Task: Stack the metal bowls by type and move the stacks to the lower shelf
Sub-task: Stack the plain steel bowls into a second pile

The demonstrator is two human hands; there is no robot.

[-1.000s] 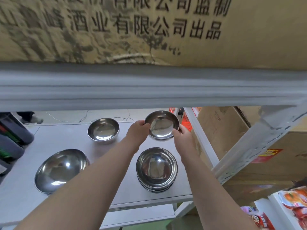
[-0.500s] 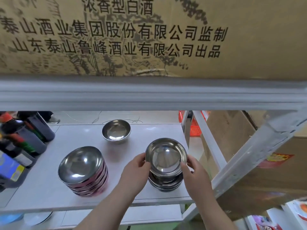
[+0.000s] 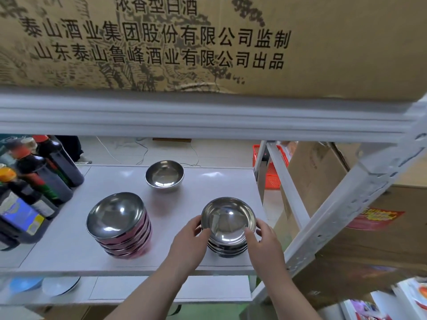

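Note:
A small steel bowl point(image 3: 227, 218) sits on top of a stack of like bowls point(image 3: 227, 249) at the front right of the white shelf point(image 3: 69, 248). My left hand point(image 3: 190, 239) holds its left rim and my right hand point(image 3: 263, 239) its right rim. To the left stands a taller stack of wider bowls with pink outsides point(image 3: 120, 225). One single small bowl point(image 3: 164, 173) rests alone near the shelf's back edge.
Dark sauce bottles point(image 3: 39, 181) crowd the shelf's left end. A cardboard box point(image 3: 161, 42) fills the shelf above. The rack's white slanted post point(image 3: 346, 204) runs close on the right. Plates point(image 3: 60, 285) lie on the lower shelf at left.
Both hands carried the small bowl from the shelf's back right toward me and lowered it onto the right-hand stack. The view tilted, showing the bottles and pink stack.

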